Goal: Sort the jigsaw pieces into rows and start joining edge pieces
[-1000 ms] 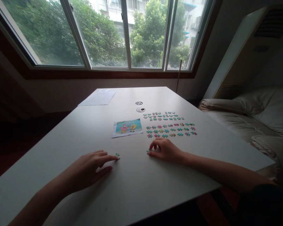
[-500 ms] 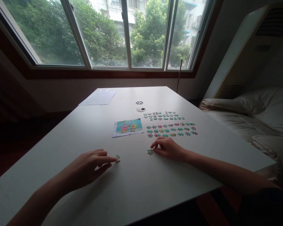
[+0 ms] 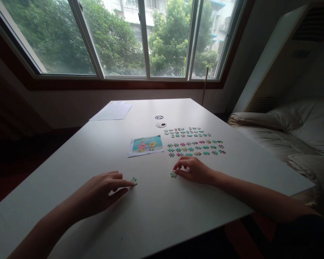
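On the white table, my left hand (image 3: 104, 189) reaches in with its index finger stretched out. That fingertip rests on a green jigsaw puzzle piece (image 3: 134, 180), while the thumb stays apart below it. My right hand (image 3: 193, 169) is curled, thumb and index finger closed at the edge of another pale green puzzle piece (image 3: 173, 174), which lies at the tabletop. Beyond the hands is a creased paper with a cartoon picture (image 3: 147, 144). Several rows of loose puzzle pieces (image 3: 189, 149) lie just past my right hand.
Two round cable-hole covers (image 3: 161, 125) are set in the table (image 3: 151, 216) toward its far end. White paper sheets (image 3: 112, 111) lie at the far left corner. A pale sofa (image 3: 283, 129) stands to the right, and a window (image 3: 118, 39) fills the wall ahead.
The piece at my right fingertips has turned and shifted slightly right. My left hand has hardly moved, its fingertip still on its piece.
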`<state>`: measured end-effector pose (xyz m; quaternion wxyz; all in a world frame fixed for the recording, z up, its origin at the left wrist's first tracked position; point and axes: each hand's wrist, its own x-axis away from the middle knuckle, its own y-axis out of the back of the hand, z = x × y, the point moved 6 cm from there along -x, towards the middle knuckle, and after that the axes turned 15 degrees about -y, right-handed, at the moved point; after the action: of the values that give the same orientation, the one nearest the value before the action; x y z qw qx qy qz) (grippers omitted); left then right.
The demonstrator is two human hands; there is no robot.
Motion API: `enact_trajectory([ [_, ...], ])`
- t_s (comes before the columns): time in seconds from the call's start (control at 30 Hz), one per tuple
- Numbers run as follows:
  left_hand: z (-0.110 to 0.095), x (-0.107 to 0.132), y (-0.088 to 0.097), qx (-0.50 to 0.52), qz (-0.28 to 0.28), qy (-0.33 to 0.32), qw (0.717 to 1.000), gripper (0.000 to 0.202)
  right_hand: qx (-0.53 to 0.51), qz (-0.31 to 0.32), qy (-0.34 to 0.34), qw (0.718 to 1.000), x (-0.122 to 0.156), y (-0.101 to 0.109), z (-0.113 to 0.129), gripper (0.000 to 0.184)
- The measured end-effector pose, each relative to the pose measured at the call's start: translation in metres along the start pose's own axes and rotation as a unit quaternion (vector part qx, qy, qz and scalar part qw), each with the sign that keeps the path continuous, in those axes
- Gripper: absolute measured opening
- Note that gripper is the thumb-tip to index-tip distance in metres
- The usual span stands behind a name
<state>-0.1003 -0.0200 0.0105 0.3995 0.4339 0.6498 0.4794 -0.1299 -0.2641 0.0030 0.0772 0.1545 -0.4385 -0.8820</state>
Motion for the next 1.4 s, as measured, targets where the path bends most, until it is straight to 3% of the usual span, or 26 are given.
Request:
enact_trajectory([
  [0.17,0.001,0.000,-0.002,0.000,0.017,0.006,1.000,0.029,0.008,0.042,0.037,0.998,-0.001,-0.005,0.001,0.019],
  [0.4,-0.002,-0.002,-0.001,0.002,0.030,0.000,1.000,0.031,0.028,-0.002,-0.016,0.999,-0.002,-0.002,-0.003,0.022],
  [0.83,-0.003,-0.003,0.000,-0.050,-0.022,-0.023,0.998,0.030,0.020,0.020,-0.009,1.000,-0.002,-0.009,0.000,0.018],
  [0.93,0.000,-0.002,-0.001,-0.089,-0.052,0.004,0.995,0.025,0.006,0.034,-0.003,0.999,-0.001,-0.011,-0.001,0.016],
  [1.03,0.006,0.001,-0.003,-0.119,-0.092,0.073,0.986,0.024,-0.004,0.042,0.007,0.999,0.002,-0.013,-0.002,0.020],
  [1.17,0.011,0.002,-0.009,-0.103,-0.095,0.144,0.980,0.025,0.001,0.017,-0.013,1.000,0.003,-0.011,-0.005,0.018],
  [1.4,0.012,0.000,-0.014,-0.064,-0.085,0.150,0.983,0.027,-0.001,0.016,-0.033,0.999,-0.001,-0.014,-0.005,0.013],
])
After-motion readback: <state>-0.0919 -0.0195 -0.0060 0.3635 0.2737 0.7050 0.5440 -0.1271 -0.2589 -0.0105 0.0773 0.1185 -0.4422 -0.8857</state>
